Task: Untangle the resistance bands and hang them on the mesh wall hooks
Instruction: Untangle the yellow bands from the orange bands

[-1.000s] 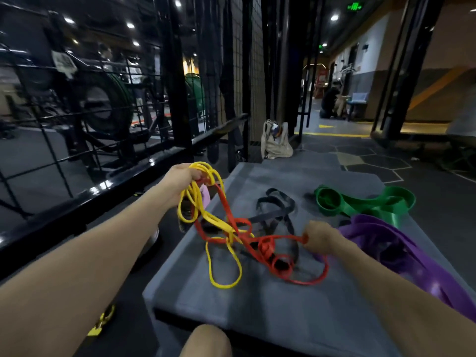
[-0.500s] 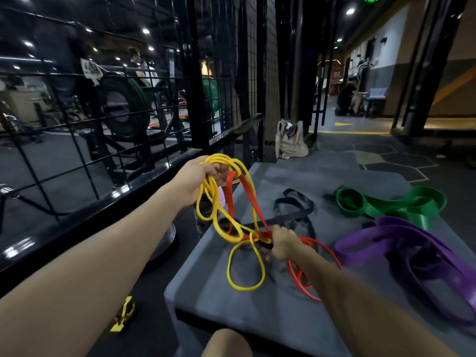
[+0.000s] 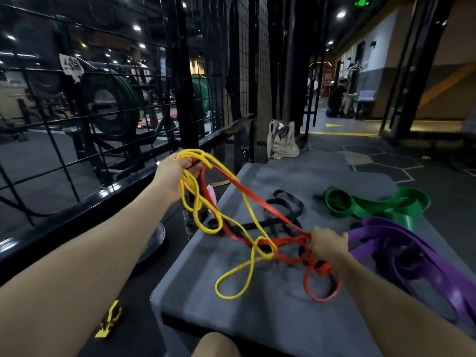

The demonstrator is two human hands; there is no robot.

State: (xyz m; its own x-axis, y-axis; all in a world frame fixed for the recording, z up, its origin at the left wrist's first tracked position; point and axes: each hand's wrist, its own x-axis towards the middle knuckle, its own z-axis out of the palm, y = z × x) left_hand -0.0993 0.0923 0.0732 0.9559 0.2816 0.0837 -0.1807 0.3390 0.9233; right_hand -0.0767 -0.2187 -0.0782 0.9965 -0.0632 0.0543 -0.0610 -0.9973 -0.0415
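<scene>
Item: yellow band (image 3: 195, 204), thin loop, coiled in several turns; upper end bunched in the left hand (image 3: 177, 173), fingers curled round it, raised above the left edge of the grey mat (image 3: 257, 315); lower loop trailing down onto the mat toward the wearer.

Item: red band (image 3: 260, 204), flat and narrow; one run stretched taut from the left hand to the right hand (image 3: 327, 244), which is clenched on it low over the mat; remaining loops lying slack on the mat beneath that hand.

Orientation: the tangle's long axis runs diagonally, upper left to lower right, high end at the left hand, low end at the right hand; yellow and red cross and knot near the middle of that line.

Item: black band (image 3: 288, 204), flat on the mat under and behind the red run; whether it is caught in the knot cannot be told.

Items, apart: green band (image 3: 373, 204) folded at the far right of the mat; purple band (image 3: 422, 256) heaped just beside the right hand.

Risks, as judged: pulling the hands further apart would likely cinch the crossing tighter rather than free it; a stretched band slipping from either grip could snap back at the forearms; the trailing red loops may drag the black band along; none yet hung on the mesh wall (image 3: 77, 104) to the left; hooks not discernible.
</scene>
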